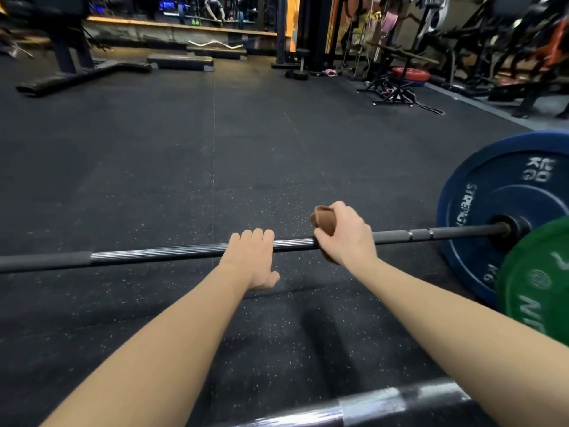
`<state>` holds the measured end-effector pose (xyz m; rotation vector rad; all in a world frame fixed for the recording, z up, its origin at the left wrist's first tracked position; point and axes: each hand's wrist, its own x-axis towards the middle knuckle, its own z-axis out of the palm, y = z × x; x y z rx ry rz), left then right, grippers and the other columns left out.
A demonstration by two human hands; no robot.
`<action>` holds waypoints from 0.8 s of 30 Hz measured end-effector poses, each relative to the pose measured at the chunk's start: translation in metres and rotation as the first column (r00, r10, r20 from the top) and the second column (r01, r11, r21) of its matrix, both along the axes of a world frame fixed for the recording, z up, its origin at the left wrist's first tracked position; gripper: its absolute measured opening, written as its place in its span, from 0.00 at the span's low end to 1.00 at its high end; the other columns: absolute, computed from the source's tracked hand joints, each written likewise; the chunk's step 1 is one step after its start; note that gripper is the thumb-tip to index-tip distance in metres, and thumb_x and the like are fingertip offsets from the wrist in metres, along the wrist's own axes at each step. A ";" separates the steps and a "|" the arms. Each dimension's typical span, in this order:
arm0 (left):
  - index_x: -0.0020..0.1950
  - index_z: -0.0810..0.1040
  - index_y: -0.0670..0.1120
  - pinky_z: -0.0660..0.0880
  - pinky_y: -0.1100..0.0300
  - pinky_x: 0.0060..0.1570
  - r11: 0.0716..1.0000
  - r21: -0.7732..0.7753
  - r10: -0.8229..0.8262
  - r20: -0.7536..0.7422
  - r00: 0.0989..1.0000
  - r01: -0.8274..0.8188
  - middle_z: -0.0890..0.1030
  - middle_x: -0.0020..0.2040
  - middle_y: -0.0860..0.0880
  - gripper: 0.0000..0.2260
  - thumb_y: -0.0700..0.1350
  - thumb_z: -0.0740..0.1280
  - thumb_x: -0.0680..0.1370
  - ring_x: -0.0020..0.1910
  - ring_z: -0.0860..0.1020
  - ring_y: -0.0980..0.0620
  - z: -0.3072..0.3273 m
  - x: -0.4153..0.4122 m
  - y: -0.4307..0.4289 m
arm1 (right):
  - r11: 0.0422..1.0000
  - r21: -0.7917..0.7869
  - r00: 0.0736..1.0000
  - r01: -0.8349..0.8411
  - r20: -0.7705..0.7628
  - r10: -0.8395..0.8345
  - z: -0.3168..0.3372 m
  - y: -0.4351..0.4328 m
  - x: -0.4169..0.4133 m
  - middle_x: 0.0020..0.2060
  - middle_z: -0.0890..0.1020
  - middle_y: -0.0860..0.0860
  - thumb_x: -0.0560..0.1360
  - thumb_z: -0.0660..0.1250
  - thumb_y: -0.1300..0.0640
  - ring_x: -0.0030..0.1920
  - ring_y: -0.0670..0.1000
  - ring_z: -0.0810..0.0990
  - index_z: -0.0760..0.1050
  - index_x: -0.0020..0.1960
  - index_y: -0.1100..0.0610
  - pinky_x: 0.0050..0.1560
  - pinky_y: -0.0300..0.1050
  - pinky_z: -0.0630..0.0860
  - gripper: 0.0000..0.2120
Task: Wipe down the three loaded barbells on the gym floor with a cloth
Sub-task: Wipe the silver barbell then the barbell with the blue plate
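A long steel barbell (160, 253) lies across the black rubber floor, loaded at its right end with a blue plate (480, 192). My left hand (253, 257) lies on the bar near its middle, fingers curled over the top. Just to the right, my right hand (346, 234) grips a brown cloth (323, 221) wrapped around the bar. A second barbell (369, 406) crosses the bottom of the view close to me, and its green plate (535, 285) stands at the right edge, overlapping the blue one.
Gym machines and racks (492, 57) crowd the far right. A step platform (180, 62) and a machine base (77, 72) sit at the back left, a dumbbell (300, 73) and a red plate (411, 73) at the back centre. Rubber floor (215, 149) stretches beyond the bar.
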<state>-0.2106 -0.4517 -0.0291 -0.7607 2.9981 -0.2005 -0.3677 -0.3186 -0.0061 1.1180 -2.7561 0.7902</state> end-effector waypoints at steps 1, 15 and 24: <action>0.65 0.65 0.45 0.67 0.50 0.57 1.000 0.005 0.000 0.001 1.000 0.000 0.72 0.61 0.48 0.29 0.64 0.66 0.75 0.59 0.72 0.45 0.000 0.001 0.000 | 0.999 0.005 0.999 -0.046 0.004 0.046 -0.001 -0.006 0.008 0.54 0.78 0.50 0.74 0.70 0.46 0.53 0.56 0.79 0.70 0.60 0.51 0.52 0.48 0.72 0.18; 0.68 0.65 0.45 0.66 0.49 0.61 0.998 0.066 -0.014 0.008 1.000 0.013 0.72 0.63 0.47 0.30 0.62 0.67 0.76 0.61 0.71 0.44 0.003 0.004 0.000 | 0.996 0.044 0.997 0.077 -0.004 -0.077 0.010 0.057 -0.066 0.53 0.81 0.49 0.73 0.72 0.44 0.54 0.57 0.80 0.70 0.58 0.47 0.51 0.50 0.74 0.19; 0.67 0.65 0.45 0.66 0.50 0.58 1.000 0.016 -0.020 -0.008 1.000 0.020 0.71 0.61 0.47 0.30 0.64 0.66 0.75 0.58 0.71 0.45 0.000 0.005 0.001 | 0.992 0.037 0.990 0.118 -0.083 -0.114 0.001 0.025 -0.031 0.52 0.79 0.53 0.73 0.69 0.45 0.52 0.60 0.80 0.71 0.58 0.51 0.50 0.50 0.72 0.18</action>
